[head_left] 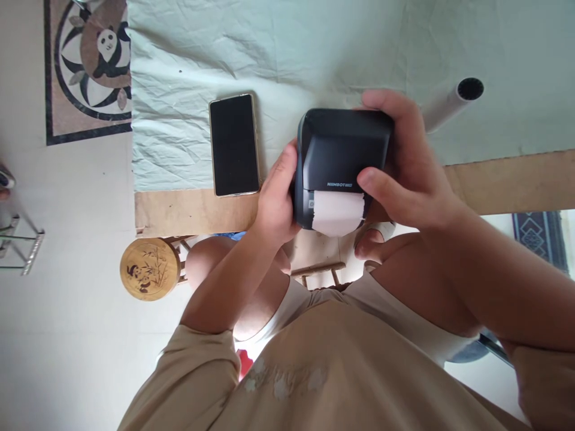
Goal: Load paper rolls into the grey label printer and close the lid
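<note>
Between my two hands is a dark label printer [345, 158] marked NIIMBOT, held over the table's near edge. A strip of white label paper [338, 211] sticks out of its front slot. My left hand [279, 194] grips the printer's left side, thumb along the edge. On the other side, my right hand [411, 161] wraps round the right side, with its thumb on the top face near the lettering and its fingers at the far right corner. The undersides of both grips are hidden by the printer.
A phone [234, 145] with a dark screen lies left of the printer on a wrinkled pale green cloth [175, 120]. To the right stands a white cylinder [453, 102] with a dark top. A round wooden stool [150, 269] is at the lower left, beyond the wooden table edge [188, 212].
</note>
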Demonstrator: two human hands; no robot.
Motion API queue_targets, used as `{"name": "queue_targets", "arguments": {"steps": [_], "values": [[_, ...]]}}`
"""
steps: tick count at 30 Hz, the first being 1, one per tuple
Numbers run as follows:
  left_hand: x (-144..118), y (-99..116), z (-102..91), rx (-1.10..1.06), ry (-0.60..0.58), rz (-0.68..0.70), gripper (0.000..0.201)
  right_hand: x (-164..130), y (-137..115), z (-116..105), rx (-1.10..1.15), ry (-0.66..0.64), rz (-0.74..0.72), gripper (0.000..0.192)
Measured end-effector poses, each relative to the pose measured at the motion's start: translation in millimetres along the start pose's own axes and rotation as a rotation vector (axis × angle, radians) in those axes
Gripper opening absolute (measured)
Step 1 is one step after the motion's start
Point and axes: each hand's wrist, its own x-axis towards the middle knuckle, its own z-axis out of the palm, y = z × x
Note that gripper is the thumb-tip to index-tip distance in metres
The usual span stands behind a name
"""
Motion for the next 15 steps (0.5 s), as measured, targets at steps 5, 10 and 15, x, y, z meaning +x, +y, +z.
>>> {"name": "queue_targets", "arguments": {"steps": [5,10,15], "values": [[1.9,-2.3,-2.9,-0.080,0.000,-0.028,0.034,-0.6,3.1,-4.0,-0.149,0.053,-0.135,0.061],[3.5,0.7,-2.9,-0.054,0.047,0.011,0.032,0.7,4.4,-6.4,-0.209,0.002,-0.227,0.074],[4.5,5.4,1.4,-0.113,0.022,-0.117,0.042,1.3,2.7,-8.1,-0.274,0.097,-0.215,0.068]]}}
